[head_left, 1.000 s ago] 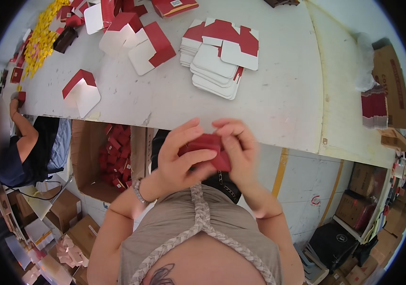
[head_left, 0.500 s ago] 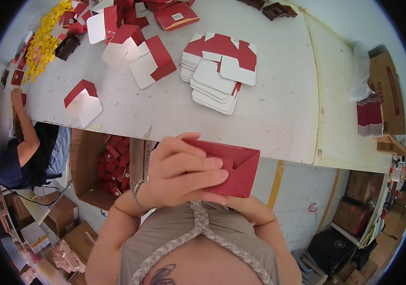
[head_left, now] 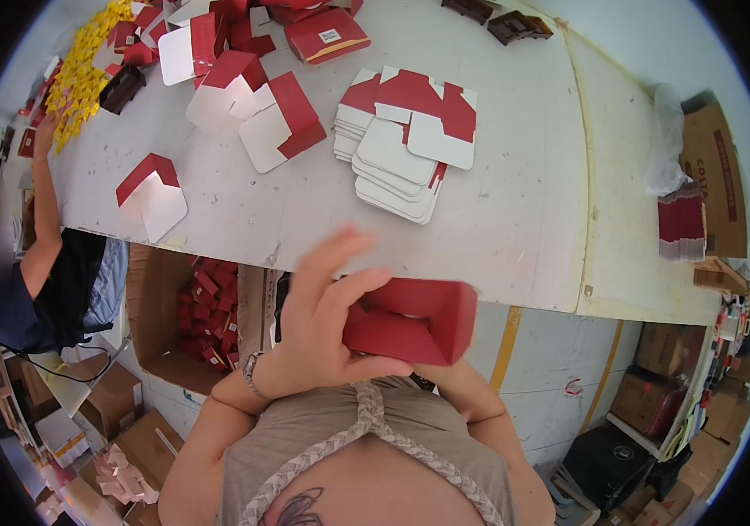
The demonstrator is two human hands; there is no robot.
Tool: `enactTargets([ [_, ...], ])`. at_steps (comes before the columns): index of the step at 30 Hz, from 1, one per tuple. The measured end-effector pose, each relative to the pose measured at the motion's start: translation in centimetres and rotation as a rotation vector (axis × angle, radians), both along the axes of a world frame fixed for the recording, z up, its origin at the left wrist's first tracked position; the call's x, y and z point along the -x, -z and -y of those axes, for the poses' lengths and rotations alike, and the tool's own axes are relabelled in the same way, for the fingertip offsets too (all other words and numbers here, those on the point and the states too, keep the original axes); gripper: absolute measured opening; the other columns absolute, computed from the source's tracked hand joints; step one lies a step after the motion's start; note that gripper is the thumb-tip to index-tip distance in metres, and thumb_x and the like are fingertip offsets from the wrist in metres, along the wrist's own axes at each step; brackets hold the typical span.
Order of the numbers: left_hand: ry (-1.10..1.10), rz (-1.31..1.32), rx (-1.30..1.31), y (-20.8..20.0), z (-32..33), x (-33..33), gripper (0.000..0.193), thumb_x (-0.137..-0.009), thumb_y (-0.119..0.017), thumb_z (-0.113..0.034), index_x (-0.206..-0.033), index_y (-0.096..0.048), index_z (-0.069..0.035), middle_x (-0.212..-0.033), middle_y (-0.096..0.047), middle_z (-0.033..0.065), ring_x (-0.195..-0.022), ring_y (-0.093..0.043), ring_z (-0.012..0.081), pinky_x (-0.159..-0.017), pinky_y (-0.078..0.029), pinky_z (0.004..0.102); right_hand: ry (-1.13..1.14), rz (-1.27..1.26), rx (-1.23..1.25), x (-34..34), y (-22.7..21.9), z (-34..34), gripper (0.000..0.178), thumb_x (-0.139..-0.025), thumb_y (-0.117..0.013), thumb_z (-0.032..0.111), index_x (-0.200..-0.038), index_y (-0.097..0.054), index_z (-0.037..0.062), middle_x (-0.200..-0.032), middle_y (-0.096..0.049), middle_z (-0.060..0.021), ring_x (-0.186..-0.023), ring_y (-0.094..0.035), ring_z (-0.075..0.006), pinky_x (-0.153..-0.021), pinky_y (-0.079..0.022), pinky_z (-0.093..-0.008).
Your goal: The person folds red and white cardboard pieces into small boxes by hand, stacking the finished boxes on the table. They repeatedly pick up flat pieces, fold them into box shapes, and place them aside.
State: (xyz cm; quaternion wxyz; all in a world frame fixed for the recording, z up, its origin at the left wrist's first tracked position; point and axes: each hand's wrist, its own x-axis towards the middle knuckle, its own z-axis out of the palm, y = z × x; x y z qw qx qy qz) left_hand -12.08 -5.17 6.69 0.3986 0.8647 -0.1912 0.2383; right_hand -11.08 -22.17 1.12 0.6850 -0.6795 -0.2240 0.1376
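We see left hand (head_left: 309,307) gripping red box (head_left: 397,337) by thumb and forefinger: walls folded up, mouth not yet closed. Right hand hidden behind it; grip, we can't tell. Beyond the fingers, stacked blanks (head_left: 395,155) lie unfolded; left of them, carton (head_left: 154,302) holds red pieces (head_left: 208,302).

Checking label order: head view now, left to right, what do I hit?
Yellow packets → lone part-folded red-and-white carton → left hand → red box → rightmost dark brown piece → clear plastic bag → tall brown cardboard box.
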Motion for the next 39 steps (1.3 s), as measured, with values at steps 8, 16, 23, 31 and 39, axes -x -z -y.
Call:
enactTargets([
  [8,0.219,-0.712,-0.114,-1.6,-1.8,-1.1,0.085,-0.077,-0.071,-0.034,-0.140,-0.026,0.003,-0.128,-0.045,0.0258,-0.117,-0.049,0.0362,-0.094,-0.042,0.0363,0.192,0.219,0.178,-3.2,0.2,-2.2,0.023,-0.077,-0.063,0.008,-0.100,-0.063,0.0039,-0.101,-0.063,-0.0138,-0.094,-0.061,-0.0264,-0.078,-0.048,-0.0359],
  [16,-0.338,-0.087,-0.015,-0.1,-5.4,-12.6,0.090,-0.079,-0.071,-0.033,-0.142,-0.017,0.004,-0.149,-0.007,0.0269,-0.139,-0.017,0.0352,-0.105,-0.032,0.0406,0.666,0.348,1.127,-20.0,1.2,0.0,0.079,-0.072,-0.076,0.030,-0.134,-0.036,0.0015,-0.116,-0.053,-0.0201,-0.099,-0.057,-0.0319,-0.080,-0.049,-0.0386],
  [23,-0.092,-0.390,0.679,5.5,-1.7,-8.7,0.070,-0.086,-0.065,-0.017,-0.139,-0.025,0.003,-0.147,-0.023,0.0167,-0.132,-0.033,0.0268,-0.102,-0.036,0.0377,0.641,0.206,0.359,-17.3,1.7,2.9,0.067,-0.082,-0.064,0.007,-0.140,-0.031,-0.0013,-0.129,-0.048,-0.0189,-0.116,-0.050,-0.0270,-0.094,-0.041,-0.0334],
  [31,0.065,-0.643,0.673,3.3,-1.6,-4.7,0.040,-0.087,-0.060,-0.010,-0.123,-0.047,0.003,-0.113,-0.058,0.0103,-0.097,-0.055,0.0150,-0.085,-0.045,0.0292,0.270,0.266,0.205,-8.1,-1.9,2.2,0.073,-0.077,-0.071,0.005,-0.139,-0.033,0.0024,-0.132,-0.042,-0.0160,-0.119,-0.046,-0.0244,-0.095,-0.041,-0.0338],
  [39,0.354,-0.541,0.913,3.3,-0.9,-2.0,0.040,-0.084,-0.065,-0.025,-0.108,-0.037,-0.008,-0.139,-0.028,0.0150,-0.127,-0.028,0.0221,-0.104,-0.023,0.0373,0.145,-0.313,-0.239,-4.2,-0.7,-0.4,0.061,-0.065,-0.084,0.013,-0.107,-0.041,0.0071,-0.125,-0.045,-0.0119,-0.114,-0.046,-0.0185,-0.094,-0.042,-0.0351],
])
